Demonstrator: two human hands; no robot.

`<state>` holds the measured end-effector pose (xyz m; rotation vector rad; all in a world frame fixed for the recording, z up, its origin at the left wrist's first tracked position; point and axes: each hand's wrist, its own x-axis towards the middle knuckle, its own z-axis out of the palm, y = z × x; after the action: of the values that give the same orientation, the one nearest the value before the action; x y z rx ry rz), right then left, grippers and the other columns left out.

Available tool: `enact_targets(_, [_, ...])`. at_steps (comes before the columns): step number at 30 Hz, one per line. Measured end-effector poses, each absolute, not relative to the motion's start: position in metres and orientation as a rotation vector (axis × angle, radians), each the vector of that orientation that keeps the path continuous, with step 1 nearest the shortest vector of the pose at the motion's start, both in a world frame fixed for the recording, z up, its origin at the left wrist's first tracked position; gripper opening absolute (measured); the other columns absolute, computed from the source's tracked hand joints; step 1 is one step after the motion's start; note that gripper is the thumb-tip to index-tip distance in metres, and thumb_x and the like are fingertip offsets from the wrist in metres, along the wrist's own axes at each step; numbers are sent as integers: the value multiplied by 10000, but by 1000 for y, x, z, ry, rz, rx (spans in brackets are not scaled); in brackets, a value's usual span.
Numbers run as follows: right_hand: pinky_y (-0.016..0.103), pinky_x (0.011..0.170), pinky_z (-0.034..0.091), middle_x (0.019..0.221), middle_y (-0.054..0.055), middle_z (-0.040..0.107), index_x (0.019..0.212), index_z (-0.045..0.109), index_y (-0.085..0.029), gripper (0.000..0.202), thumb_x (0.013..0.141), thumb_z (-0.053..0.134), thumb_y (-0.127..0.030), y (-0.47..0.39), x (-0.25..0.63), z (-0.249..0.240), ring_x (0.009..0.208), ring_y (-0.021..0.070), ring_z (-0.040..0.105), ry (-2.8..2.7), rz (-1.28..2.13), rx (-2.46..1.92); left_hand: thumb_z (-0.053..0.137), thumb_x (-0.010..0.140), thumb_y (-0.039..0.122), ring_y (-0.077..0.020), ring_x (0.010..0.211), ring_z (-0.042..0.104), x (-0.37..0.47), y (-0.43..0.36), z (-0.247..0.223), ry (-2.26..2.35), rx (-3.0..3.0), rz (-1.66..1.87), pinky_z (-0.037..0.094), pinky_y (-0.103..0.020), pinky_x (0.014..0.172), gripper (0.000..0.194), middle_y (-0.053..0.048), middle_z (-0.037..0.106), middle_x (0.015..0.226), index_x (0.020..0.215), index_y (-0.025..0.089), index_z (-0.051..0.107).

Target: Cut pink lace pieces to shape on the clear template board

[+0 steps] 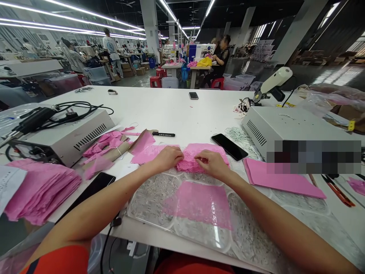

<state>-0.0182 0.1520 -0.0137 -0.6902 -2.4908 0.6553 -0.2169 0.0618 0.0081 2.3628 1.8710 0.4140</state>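
In front of me is a pile of pink lace fabric pieces (189, 161) with scalloped edges. At its left side, my left hand (169, 156) has its fingers closed on the lace edge. My right hand (213, 163) pinches the lace from the right, thumb and forefinger together. Another pink fabric piece (148, 154) lies flat to the left of the pile, partly under my left forearm. Nearer to me, a flat pink sheet (202, 203) shows beneath a clear, glossy plastic mat (154, 199).
Grey boxes with vents stand left (68, 133) and right (296, 123). Around me lie a black phone (229, 146), a black marker (164, 134), a pink fabric stack (42, 190), folded pink sheets (282, 177) and orange-handled cutters (339, 191). People work at machines farther off.
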Motion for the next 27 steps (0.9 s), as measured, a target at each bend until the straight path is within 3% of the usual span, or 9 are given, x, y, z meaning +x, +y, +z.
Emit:
enact_targets(5, [275,674,428,817,53,688,829,714,-197,116,791,604,-198,143,-46,-11,739,155,596,-2518,671,-640,475,869,142,-168,804,636,-218,61,7,1860,2354,474,474,-280,760,250,-36,694,820,784,190,705])
enact_targets(11, [259,609,369,718,26,668,726,689,-186,161,781,543,-147,148,-54,-22,625,127,533,-2480,780,-670,486,871,134,-160,778,636,-220,58,5,1955,2269,584,486,-273,736,220,-25,689,828,795,188,685])
enact_targets(15, [251,598,369,679,6,668,717,692,-186,177,792,533,-206,152,-52,-23,602,118,523,-2408,926,-686,584,860,204,-189,949,621,-219,49,1,2004,2244,644,481,-308,856,97,-43,683,970,909,186,666])
enact_targets(18, [247,574,364,614,-11,634,665,675,-178,202,784,531,-255,152,-52,-20,576,114,508,-2340,1057,-698,656,826,249,-222,998,603,-216,45,-4,2049,2231,635,470,-360,896,166,-65,666,1016,976,177,649])
enact_targets(22, [243,551,380,578,-24,586,615,625,-173,206,756,548,-303,153,-52,-16,554,107,493,-2198,1228,-716,633,847,256,-234,965,605,-211,44,-9,2112,2208,602,468,-392,883,176,-74,662,987,1003,174,647])
enact_targets(27, [252,537,462,567,-18,579,692,585,-180,235,755,556,-405,161,-44,-7,525,110,531,-1953,1394,-750,631,850,286,-238,953,614,-211,48,-10,2142,2190,551,472,-392,869,160,-80,664,989,953,175,681])
